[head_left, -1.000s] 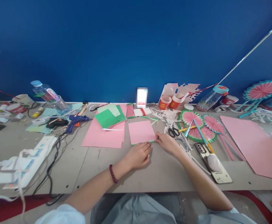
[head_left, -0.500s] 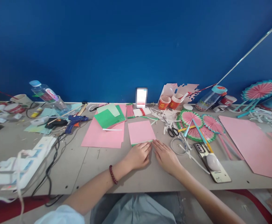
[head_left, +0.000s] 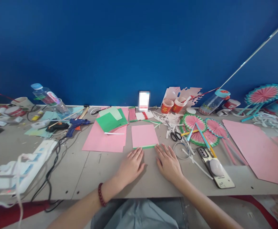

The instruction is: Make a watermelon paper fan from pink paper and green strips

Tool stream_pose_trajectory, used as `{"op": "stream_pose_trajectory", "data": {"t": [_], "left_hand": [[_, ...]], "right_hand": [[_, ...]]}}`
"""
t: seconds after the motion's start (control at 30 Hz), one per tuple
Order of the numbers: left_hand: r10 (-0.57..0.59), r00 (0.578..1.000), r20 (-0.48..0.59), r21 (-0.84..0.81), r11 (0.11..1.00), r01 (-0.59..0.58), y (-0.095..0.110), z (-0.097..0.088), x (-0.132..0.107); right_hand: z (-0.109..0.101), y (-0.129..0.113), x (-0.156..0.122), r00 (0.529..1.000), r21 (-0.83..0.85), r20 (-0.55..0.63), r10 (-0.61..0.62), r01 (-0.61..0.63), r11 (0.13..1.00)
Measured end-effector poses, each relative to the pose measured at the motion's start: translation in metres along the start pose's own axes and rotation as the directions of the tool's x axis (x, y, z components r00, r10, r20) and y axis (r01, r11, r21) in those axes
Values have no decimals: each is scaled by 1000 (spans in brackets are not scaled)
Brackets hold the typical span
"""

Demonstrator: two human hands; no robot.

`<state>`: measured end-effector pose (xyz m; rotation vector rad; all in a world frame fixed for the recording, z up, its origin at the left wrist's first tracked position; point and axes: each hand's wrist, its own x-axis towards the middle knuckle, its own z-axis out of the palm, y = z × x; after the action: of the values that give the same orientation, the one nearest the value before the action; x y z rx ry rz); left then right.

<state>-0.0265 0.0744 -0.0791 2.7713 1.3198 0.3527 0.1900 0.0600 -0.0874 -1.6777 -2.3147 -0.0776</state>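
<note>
Both hands lie flat and unclosed: the left hand [head_left: 131, 167] spreads its grip palm down, fingers nearly straight, thumb held away, with nothing clasped in it; its fingertips reach the near edge of the pink square [head_left: 145, 135]. The right hand [head_left: 169, 163] mirrors it, grip loose and fingers slightly fanned, the fingertips nearest the square at its near right corner. From here I can't tell how firmly either hand presses. The square lies on the table [head_left: 88, 178] just beyond the hands, smooth matte paper with a narrow green band [head_left: 150, 147] along the edge facing the person. A bracelet [head_left: 101, 194] of round, dark red beads circles the left wrist. To the left, larger pink sheets [head_left: 103, 143] lie under a crisp green sheet [head_left: 105, 122]. Behind the square sits a tightly pleated strip [head_left: 132, 114]; to the right are black-handled scissors [head_left: 175, 136] and round, ridged paper fans [head_left: 194, 121].
</note>
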Motion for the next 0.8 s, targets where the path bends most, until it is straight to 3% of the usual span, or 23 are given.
{"op": "stream_pose_trajectory", "data": {"t": [0.13,0.3,0.57,0.8], "left_hand": [[-109,992,-70,41,993,112,5,-1,-16],[-237,963,-131,70,966,247,17,-1,-17],[-237,962,-137,120,960,254,18,0,-13],[-295,949,-113,65,951,304,19,3,-6]], "right_hand": [[0,-2,-1,999,-25,-24,23,-23,999],[1,-1,-3,999,-52,-28,45,-46,998],[2,-1,-5,997,-105,-35,72,-75,992],[0,-2,-4,998,-93,-48,47,-52,994]]}}
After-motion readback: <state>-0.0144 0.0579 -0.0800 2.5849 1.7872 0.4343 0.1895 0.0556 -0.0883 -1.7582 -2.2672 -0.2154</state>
